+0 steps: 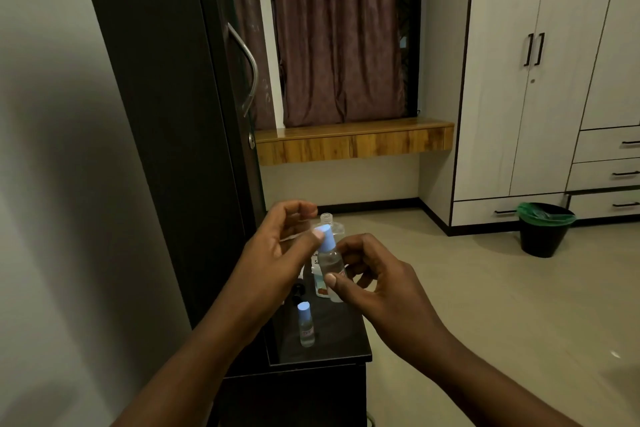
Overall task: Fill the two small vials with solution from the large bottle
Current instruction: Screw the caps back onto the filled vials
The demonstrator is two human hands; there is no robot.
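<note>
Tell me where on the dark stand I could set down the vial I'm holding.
The barest patch is the front right of the dark stand, between the standing vial and the right edge. The back is crowded: the large bottle and a black cap sit there, under the hands. The held vial is pinched by the right hand; the left hand is at its cap.

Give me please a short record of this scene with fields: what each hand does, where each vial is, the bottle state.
left hand: thumb on the blue cap of the held vial
right hand: grips the held vial
second vial: capped, upright on the dark table
bottle: behind the held vial, neck open, no cap
</note>
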